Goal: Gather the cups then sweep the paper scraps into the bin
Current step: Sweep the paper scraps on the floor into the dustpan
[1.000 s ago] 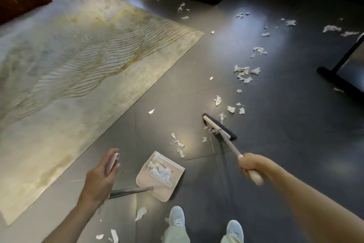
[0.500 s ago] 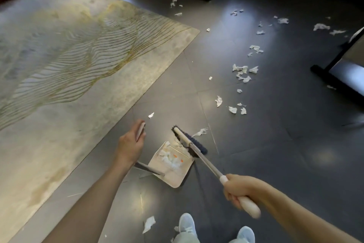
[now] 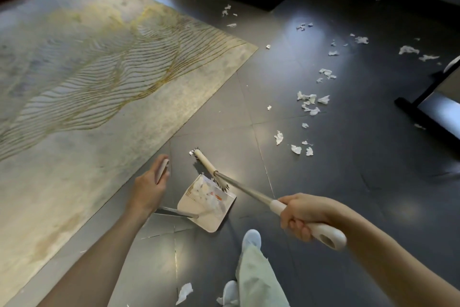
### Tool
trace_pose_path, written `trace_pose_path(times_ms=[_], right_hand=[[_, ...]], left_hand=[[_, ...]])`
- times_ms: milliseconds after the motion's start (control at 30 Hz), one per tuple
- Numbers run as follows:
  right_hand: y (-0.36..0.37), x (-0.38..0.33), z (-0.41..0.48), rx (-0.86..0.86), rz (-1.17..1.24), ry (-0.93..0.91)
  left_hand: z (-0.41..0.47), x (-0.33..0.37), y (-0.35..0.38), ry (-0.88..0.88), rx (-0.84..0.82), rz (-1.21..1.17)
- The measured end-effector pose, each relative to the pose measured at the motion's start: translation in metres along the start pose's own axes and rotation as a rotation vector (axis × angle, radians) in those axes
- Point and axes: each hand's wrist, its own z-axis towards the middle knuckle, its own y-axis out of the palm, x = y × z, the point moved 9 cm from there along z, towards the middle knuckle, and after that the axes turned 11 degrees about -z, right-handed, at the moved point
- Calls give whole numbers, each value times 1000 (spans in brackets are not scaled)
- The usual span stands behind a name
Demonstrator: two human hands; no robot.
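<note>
Gripped by right hand (image 3: pixel 302 214), broom (image 3: pixel 246 188) points up-left; left hand (image 3: pixel 149 188) seemingly grips dustpan handle (image 3: pixel 162 169).

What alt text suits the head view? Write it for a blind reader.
A right hand grips a broom, its head at the mouth of a dustpan holding paper scraps; the left hand grips the dustpan's long handle. More scraps litter the dark floor beside a pale rug.
</note>
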Motion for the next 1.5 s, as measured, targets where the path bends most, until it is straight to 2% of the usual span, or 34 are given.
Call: trace_pose_path(times_ms=[267,400,533,767,933,1100,1167,1233,1367,1500], right_hand=[[-58,-104,63,74,-87,-67],[-78,-149,107,198,-242,-95],[-84,-177,141,215,-414,-70],[-45,-177,152,207,-699,28],[23,-166,133,100,-770,66],[93,-161,108,-128,-384,121],[102,-163,94,-130,-207,133],[113,-162,76,-149,74,152],[117,-160,49,-32,277,81],[87,-147,30,71,427,49]], left_hand=[[51,-6,-41,-76,93,-38],[82,-16,-57,-127,90,-44],[101,-28,-76,-150,58,-69],[108,-56,-99,-146,-4,-60],[114,-75,-111,-90,6,19],[139,-75,-115,-23,-86,9],[146,-72,-115,25,-146,29],[148,-71,-115,65,-176,22],[150,-59,-114,162,-210,-26],[165,-31,-100,222,-254,-49]])
